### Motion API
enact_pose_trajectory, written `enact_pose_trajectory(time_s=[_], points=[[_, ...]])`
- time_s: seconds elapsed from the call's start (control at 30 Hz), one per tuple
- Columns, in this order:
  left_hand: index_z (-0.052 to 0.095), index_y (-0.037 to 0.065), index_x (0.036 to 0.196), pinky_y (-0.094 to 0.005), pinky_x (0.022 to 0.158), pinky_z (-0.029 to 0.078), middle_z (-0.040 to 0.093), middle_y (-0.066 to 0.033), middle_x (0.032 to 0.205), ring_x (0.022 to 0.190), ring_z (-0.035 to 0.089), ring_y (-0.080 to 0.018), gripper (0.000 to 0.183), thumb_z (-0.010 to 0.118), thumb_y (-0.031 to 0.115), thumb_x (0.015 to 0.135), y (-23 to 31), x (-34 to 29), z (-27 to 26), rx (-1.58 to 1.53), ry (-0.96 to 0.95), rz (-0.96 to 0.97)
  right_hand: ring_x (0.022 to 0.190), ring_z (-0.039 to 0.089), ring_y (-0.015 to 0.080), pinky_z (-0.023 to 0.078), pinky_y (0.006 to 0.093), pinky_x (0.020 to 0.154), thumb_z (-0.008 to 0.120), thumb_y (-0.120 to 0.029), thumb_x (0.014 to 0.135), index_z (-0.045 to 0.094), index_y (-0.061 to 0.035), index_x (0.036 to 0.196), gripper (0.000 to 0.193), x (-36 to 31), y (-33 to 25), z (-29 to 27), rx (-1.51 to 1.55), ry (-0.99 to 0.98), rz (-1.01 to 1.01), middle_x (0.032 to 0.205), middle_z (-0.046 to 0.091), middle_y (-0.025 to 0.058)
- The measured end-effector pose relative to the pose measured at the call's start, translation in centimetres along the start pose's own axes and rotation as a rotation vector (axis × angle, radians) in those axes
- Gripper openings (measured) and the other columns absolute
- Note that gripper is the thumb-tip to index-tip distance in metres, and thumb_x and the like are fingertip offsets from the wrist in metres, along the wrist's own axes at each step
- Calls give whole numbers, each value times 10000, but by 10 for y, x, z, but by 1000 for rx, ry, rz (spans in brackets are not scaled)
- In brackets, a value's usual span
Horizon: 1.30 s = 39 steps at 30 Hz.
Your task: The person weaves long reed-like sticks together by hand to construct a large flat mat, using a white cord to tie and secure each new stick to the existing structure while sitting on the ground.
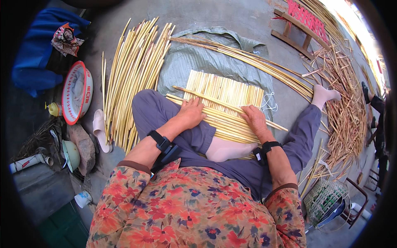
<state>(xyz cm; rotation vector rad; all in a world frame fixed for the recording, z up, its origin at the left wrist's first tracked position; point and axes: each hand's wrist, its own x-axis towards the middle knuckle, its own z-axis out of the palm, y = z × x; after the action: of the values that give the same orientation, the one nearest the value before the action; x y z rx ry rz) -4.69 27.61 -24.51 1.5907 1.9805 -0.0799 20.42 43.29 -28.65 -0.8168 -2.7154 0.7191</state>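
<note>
A long yellow plant stalk [221, 103] lies slantwise in front of me, over a row of loose stalks. My left hand [192, 113] is closed on it toward its left part, fingertips curled at its edge. Farther right my right hand [254, 118] is closed around the same stalk, thumb side inward. Just beyond my hands is a flat panel of pale, evenly cut stalks [223, 87] set side by side. White string [269, 101] lies loose at its right end. More yellow stalks [231, 126] run under my hands, partly hidden by my bent leg.
Grey-green sheeting [178, 62] lies under the panel. A large stalk pile [136, 70] spreads at left, beside an enamel basin [76, 93] and a slipper [100, 128]. At right are stripped husks [343, 99], a wooden stool [301, 33] and a woven basket [326, 198].
</note>
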Motion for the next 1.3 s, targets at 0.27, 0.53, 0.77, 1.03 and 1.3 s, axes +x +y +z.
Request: enact_pose_trajectory(time_s=[0.27, 0.53, 0.77, 1.03, 1.3], points=[[587, 17, 1196, -412, 978, 408, 547, -220, 1196, 1162, 495, -377, 324, 494, 187, 936, -110, 36, -43, -41, -119, -103, 843, 594, 270, 486, 379, 705, 695, -178, 775, 635, -125, 1045, 282, 2, 1, -3, 47, 65, 95, 868, 572, 68], [653, 88, 1163, -347, 938, 454, 616, -181, 1058, 1040, 596, -316, 384, 452, -54, 868, -190, 71, -44, -311, -22, -116, 850, 575, 263, 475, 382, 730, 706, -172, 756, 644, -133, 1032, 286, -4, -2, 2, 35, 23, 42, 845, 563, 61], [667, 13, 1059, -384, 883, 471, 634, -182, 1047, 1027, 583, -324, 253, 497, 3, 872, -130, 62, -72, 407, -139, -203, 828, 564, 255, 470, 379, 724, 714, -170, 734, 657, -137, 998, 272, -3, 2, 8, -9, 48, -23, 827, 551, 52], [648, 44, 1018, -412, 874, 435, 611, -132, 965, 979, 558, -309, 195, 594, 148, 862, 8, 63, -2, -226, 132, 370, 821, 554, 244, 461, 369, 716, 698, -201, 747, 646, -160, 1012, 273, -2, -5, 4, -36, 16, -27, 812, 532, 45], [624, 6, 1011, -376, 803, 463, 631, -144, 928, 893, 592, -292, 197, 609, 148, 875, 9, 77, 9, -374, 4, 342, 835, 558, 238, 464, 371, 740, 660, -242, 782, 643, -175, 1023, 251, 7, -14, 14, -97, -26, -37, 823, 540, 40]])
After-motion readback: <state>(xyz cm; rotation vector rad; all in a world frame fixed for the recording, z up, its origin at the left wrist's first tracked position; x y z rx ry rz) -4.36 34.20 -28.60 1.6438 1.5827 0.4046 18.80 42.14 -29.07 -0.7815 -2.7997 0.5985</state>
